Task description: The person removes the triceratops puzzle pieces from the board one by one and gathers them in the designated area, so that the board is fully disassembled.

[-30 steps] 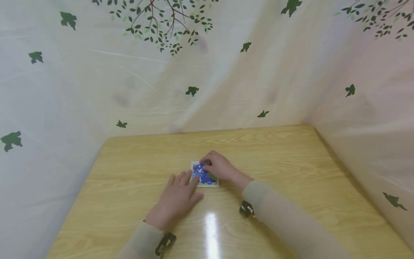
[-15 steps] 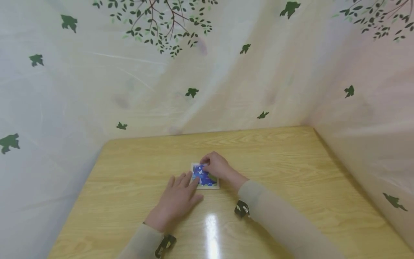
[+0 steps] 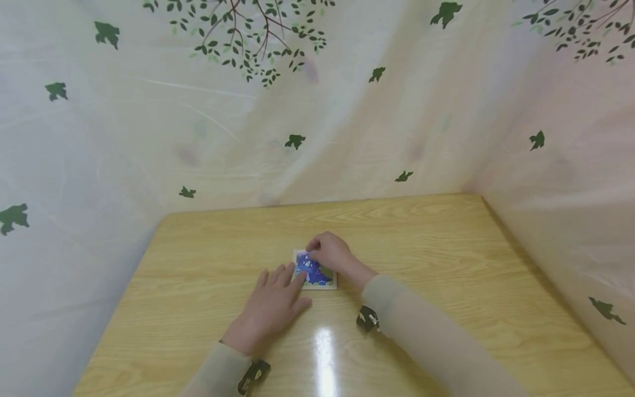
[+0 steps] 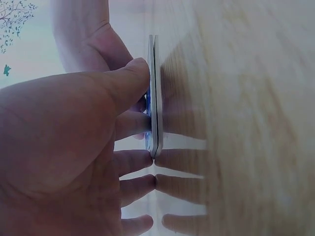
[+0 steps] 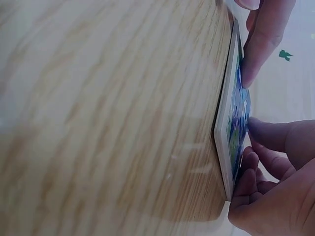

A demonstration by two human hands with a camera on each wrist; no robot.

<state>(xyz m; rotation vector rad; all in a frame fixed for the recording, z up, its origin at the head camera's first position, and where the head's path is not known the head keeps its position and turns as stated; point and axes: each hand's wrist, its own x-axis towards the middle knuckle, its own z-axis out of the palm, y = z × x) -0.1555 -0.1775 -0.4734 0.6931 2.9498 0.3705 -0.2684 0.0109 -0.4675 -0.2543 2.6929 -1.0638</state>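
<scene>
A small picture puzzle board [image 3: 322, 287] with a pale frame and a blue cartoon figure lies on the table. My left hand [image 3: 270, 306] has its fingers spread and straight; the index finger rests on the board's left part, the others by its left edge. My right hand [image 3: 332, 253] is over the board's upper right corner, fingers curled. Its thumb and index finger appear to pinch a small bluish puzzle piece at the picture's top, mostly hidden by the fingers. In the right wrist view the thumb [image 5: 268, 133] touches the picture's surface. The left wrist view shows the board's layered edge [image 4: 156, 98].
The glossy wood-grain table [image 3: 208, 248] reflects a bright light strip [image 3: 325, 358] at the front. A pale curtain [image 3: 337, 138] printed with leaves surrounds the back and sides. Each wrist wears a dark strap [image 3: 254, 376] below a beige sleeve [image 3: 431, 331].
My right wrist and forearm have shifted slightly left and inward, while the right fingers stay at the board's top. The left hand and the board keep their places.
</scene>
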